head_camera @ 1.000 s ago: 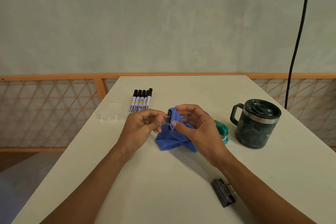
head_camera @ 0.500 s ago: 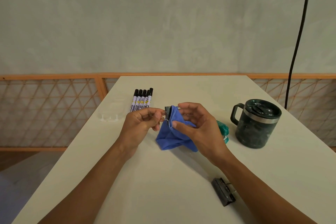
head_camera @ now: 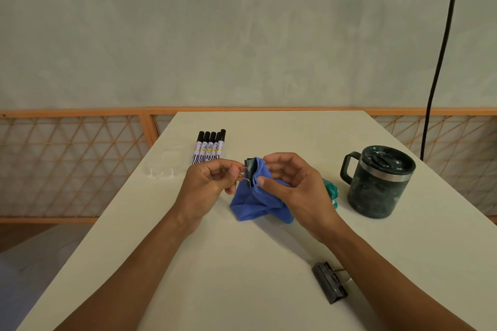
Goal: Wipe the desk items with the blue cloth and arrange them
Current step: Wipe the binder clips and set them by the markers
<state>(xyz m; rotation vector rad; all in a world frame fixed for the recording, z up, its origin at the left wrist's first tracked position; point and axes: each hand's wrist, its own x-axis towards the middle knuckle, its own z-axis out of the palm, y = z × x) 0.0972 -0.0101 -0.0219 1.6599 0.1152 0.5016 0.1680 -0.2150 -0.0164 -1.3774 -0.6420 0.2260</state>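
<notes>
The desk (head_camera: 242, 263) carried a mug (head_camera: 376, 183) at the right and markers (head_camera: 209, 147) lined up at the left, apparently already arranged. Above its middle the right hand (head_camera: 293, 185) pinched the blue cloth (head_camera: 258, 201) around a binder clip (head_camera: 250, 170) to wipe it, while the left hand (head_camera: 208, 183) gripped the clip's wire handles (head_camera: 242, 173) to steady it.

Lighting: soft, even daylight is filling the scene; no glare is showing on the pale table (head_camera: 242, 263). Shadows: faint, diffuse ones are lying under the forearms and beneath the blue cloth (head_camera: 255, 204), falling toward 5 o'clock. Reflections: a dull sheen is sitting on the lid of the dark mug (head_camera: 376, 183). Distortion: wide-angle bending is curving the black cable (head_camera: 441, 56) at 2 o'clock and splaying the table edges. Focus: centre is staying sharp; corners are softening slightly.
</notes>
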